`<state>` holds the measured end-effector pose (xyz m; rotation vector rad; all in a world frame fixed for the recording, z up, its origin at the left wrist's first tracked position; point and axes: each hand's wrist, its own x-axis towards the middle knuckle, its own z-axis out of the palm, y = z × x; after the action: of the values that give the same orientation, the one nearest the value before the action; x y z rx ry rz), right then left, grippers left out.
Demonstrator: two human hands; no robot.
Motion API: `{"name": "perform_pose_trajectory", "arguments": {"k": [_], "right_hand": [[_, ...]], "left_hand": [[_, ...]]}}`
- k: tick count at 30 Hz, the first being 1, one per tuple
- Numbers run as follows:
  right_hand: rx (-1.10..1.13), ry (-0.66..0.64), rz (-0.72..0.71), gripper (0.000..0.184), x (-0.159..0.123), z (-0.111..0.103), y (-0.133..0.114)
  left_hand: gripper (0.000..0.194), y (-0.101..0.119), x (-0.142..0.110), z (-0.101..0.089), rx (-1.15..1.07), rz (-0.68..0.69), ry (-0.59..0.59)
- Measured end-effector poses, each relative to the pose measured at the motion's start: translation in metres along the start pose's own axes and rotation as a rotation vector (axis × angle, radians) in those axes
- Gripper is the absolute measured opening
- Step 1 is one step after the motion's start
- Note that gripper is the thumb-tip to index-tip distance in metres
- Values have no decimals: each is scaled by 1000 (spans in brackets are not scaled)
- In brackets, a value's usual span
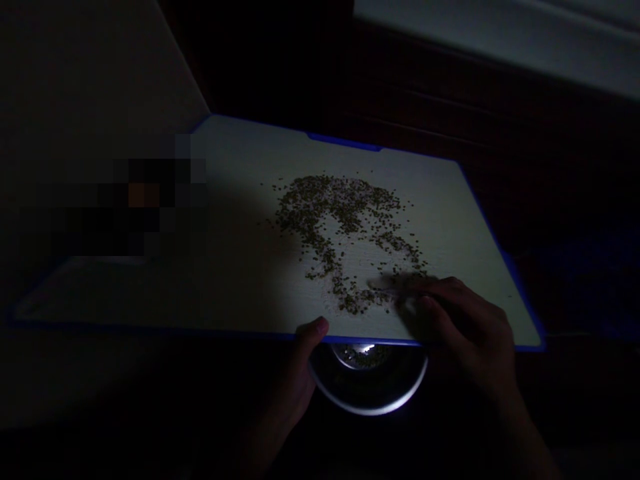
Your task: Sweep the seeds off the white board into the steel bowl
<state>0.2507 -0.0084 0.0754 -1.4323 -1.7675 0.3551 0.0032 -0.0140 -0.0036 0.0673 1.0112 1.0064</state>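
Observation:
A white board with a blue rim (240,280) lies in dim light, with many small greenish seeds (345,220) scattered over its middle. Below its near edge sits a shiny metal bowl (370,383) with some seeds inside. My left hand (295,380) grips the bowl's left rim, thumb up against the board's edge. My right hand (460,327) rests on the board's near right part, fingers curled and blurred, fingertips among the nearest seeds.
The room is very dark. A pale surface (500,40) runs along the upper right. A blurred-out patch (125,200) covers the board's left part. A light wall or panel (75,80) stands at the left.

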Motion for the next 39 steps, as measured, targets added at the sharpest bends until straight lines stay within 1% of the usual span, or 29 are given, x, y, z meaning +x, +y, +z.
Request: {"name": "perform_pose_trajectory", "arguments": {"k": [1, 2, 5, 7, 9, 12, 14, 15, 17, 20, 22, 23, 26, 29, 31, 33, 36, 38, 39], "right_hand": [[0, 18, -9, 13, 0, 0, 0], [2, 28, -21, 12, 0, 0, 0], [2, 10, -42, 11, 2, -1, 0], [-6, -6, -46, 12, 1, -1, 0], [-14, 17, -30, 11, -1, -1, 0], [-27, 124, 16, 11, -6, -2, 2], [-39, 170, 33, 10, -8, -3, 2], [-47, 169, 32, 10, -8, -3, 2], [-67, 127, 18, 9, -6, -3, 1], [-99, 72, 6, 9, -3, -1, 0], [-125, 88, 18, 9, -3, 0, 0], [-136, 105, 27, 10, -3, 0, 0], [-149, 114, 45, 10, -5, 1, 0], [-133, 79, 39, 11, -5, -1, -2], [-121, 67, 36, 10, -5, -2, -2], [-116, 58, 30, 11, -4, -2, -3], [-115, 26, 10, 14, -2, -2, -3], [-102, 0, -11, 14, -1, -2, -3], [-92, -14, -28, 14, 0, -2, -3]], "left_hand": [[38, 2, -1, 2, 20, -10, 51], [36, 4, -3, 6, 37, -25, 65], [31, 9, -7, 16, 42, -11, 35], [30, 10, -8, 19, 29, 0, 19], [30, 8, -7, 17, 10, 18, 14], [31, 5, -4, 11, 10, 12, 45], [33, 5, -3, 9, 32, 7, 57], [35, 6, -3, 9, 44, 14, 50], [39, 8, -4, 12, 60, 36, 38], [43, 13, -6, 19, 65, 62, 52], [43, 15, -8, 23, 56, 38, 66], [45, 16, -9, 24, 43, 33, 98], [59, 14, -11, 23, 22, 43, 160], [64, 11, -10, 18, 19, 16, 123], [70, 8, -9, 16, 17, 34, 121], [80, 5, -8, 15, 0, 60, 162], [92, 2, -8, 15, -21, 64, 258], [95, 3, -9, 16, -13, 63, 282], [94, 3, -10, 17, -9, 64, 269]]}}
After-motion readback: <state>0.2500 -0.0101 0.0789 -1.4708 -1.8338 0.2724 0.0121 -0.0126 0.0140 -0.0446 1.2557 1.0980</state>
